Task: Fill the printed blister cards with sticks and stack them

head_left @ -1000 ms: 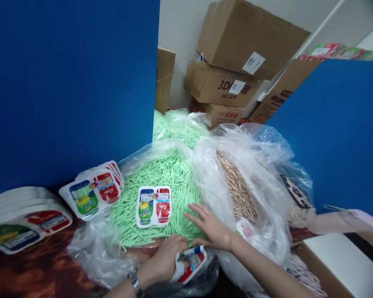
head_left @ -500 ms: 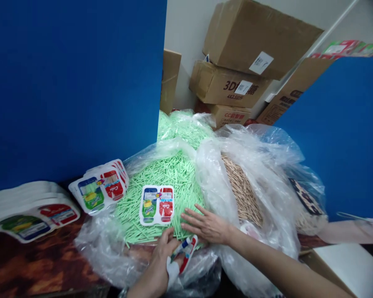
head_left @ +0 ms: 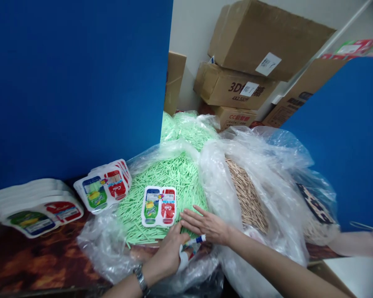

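Note:
My left hand (head_left: 168,254), with a metal watch at the wrist, is closed around a white-backed printed package (head_left: 195,241), seen nearly edge-on and partly hidden by the hand. My right hand (head_left: 207,225) rests palm down with fingers stretched at the front edge of a heap of thin green sticks (head_left: 168,171). The fingertips of both hands are close together; whether they pinch any stick cannot be made out. On the heap, just beyond my left hand, lies a flat package (head_left: 159,206) printed with a green-and-blue jar and a red cola jar.
Similar packages are stacked at left (head_left: 104,188), with more white-backed ones (head_left: 46,211) beside them. An opened plastic bag of brown sticks (head_left: 247,196) lies right of the green heap. Cardboard boxes (head_left: 236,85) rise behind, between blue panels (head_left: 74,82). A white-topped box (head_left: 357,273) is at lower right.
My left hand has moved up and right, closer to my right hand, and the package in it has turned. My right hand stays almost in place. The view has shifted slightly.

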`<state>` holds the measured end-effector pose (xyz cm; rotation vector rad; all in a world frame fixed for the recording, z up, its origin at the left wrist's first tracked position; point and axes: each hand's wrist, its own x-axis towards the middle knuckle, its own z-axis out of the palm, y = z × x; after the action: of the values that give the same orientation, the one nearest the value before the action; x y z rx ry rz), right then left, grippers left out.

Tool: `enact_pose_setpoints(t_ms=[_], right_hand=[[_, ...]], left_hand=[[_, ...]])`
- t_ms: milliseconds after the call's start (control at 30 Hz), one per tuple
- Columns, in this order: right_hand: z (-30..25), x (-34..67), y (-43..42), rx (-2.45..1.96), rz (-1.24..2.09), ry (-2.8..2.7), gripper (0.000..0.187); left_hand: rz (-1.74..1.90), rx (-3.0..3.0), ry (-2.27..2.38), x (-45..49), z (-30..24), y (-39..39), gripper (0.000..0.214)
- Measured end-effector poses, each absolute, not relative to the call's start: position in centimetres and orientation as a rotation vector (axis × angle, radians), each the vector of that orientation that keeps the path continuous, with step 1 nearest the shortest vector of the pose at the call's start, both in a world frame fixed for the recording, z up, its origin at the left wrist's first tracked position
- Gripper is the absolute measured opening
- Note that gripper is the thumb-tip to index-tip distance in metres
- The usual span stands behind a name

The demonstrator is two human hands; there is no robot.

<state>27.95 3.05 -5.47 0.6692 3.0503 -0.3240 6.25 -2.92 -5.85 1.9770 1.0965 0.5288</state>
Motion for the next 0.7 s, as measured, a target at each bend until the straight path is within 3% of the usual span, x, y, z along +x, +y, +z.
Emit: enact_pose_setpoints(t_ms=[267,500,700], right_hand=[[-5.8,26.9,4.8,0.589,-0.258,3.170,0.065],[-5.6,26.6,5.6,0.388,0.042,2.946,0.089],[-5.7,25.5,6.8,0.397,0.090,2.894,0.089]], left_hand=[[0.528,1.952,1.018,4.4,-5.1,-5.4,0.018],[0.199,2.042,0.796,4.6,-3.9,-5.4,0.021],[0.132,2.082,0.767,5.0,-4.7,-4.8,0.018]])
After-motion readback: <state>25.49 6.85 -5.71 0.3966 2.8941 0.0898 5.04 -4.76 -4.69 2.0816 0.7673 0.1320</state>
